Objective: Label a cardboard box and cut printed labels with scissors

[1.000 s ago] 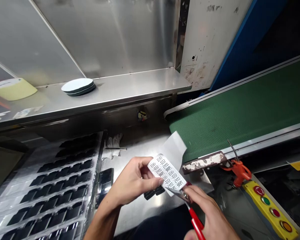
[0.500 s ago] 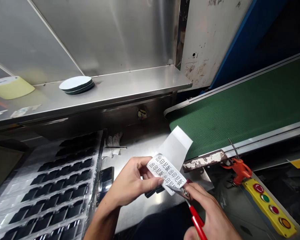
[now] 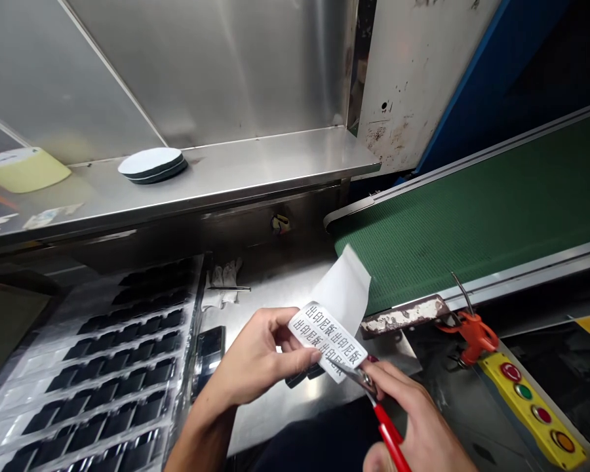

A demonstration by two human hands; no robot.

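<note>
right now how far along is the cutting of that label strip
In hand: the left hand pinches the label strip while the right hand works red-handled scissors, blades at the strip's lower edge. Done: the cut looks barely started; the printed part is still in one piece. Left: most of the strip, including the blank end curling up toward the belt.

left hand point(image 3: 260, 357) pinching label strip point(image 3: 332, 328), scissors point(image 3: 373, 400) cutting
</note>
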